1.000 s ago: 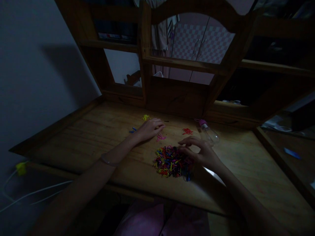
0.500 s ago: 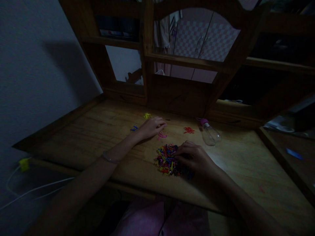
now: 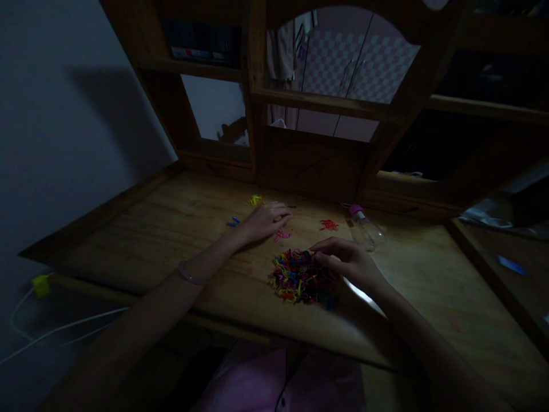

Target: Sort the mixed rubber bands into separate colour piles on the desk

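Held the right hand at the far right side of a heap of small tangled bands in many colors, thumb and forefinger set close together at the edge. Could not tell, in the dim light, a pinched band from an empty pinch, nor touching from hovering. Had most of the heap to the left of those fingertips and nearer the front edge of the wooden table. Could make out no long axis: roughly round overall, with single bands pointing every way. Rested the left hand farther from the heap, beyond and to its left, palm down, fingers loosely bent, just beside a few pink bands; could not see beneath the palm. Showed yellow bands just past the left hand, blue pieces left of the wrist, and red bands past the right fingers, all apart from the heap. Showed a clear bottle beyond the right hand, apparently lying slantwise, cap end farther away. Left a strip of tabletop between heap and front edge, with broader stretches at either side; ended at the back against a shelf unit.
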The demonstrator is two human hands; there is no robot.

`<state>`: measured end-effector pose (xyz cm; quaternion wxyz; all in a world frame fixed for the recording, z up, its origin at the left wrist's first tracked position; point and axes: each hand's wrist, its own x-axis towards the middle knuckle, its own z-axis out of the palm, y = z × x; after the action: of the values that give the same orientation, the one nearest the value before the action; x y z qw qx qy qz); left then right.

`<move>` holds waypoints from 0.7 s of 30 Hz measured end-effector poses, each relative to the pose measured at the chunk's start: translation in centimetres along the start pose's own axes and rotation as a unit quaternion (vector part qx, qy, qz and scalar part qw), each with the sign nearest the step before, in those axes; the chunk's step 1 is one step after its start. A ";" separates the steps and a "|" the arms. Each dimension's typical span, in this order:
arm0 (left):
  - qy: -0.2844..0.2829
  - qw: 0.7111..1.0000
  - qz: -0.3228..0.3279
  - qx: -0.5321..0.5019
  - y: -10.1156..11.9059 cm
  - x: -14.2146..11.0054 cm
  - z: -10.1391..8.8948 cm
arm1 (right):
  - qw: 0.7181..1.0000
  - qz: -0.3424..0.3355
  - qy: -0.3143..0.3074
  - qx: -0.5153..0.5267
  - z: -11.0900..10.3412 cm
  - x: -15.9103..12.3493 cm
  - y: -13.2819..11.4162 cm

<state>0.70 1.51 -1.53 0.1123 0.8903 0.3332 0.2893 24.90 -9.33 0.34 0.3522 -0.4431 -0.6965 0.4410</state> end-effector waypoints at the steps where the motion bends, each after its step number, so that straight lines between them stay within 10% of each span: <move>1: 0.002 1.000 0.001 -0.012 0.6 0.0 -0.1 | 1.000 0.014 0.004 0.015 -0.1 0.0 0.1; 11: -0.036 0.948 -0.003 -0.317 6.3 -0.2 1.5 | 0.984 0.047 0.110 0.130 -0.1 0.3 0.3; 21: 0.024 0.961 -0.052 -0.269 5.2 0.1 1.5 | 0.992 0.026 0.112 0.042 0.3 0.3 1.0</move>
<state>4.41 -2.37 -0.62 0.3548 0.8011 0.2916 0.3838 24.80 -8.90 -0.63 0.4347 -0.4929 -0.6214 0.4265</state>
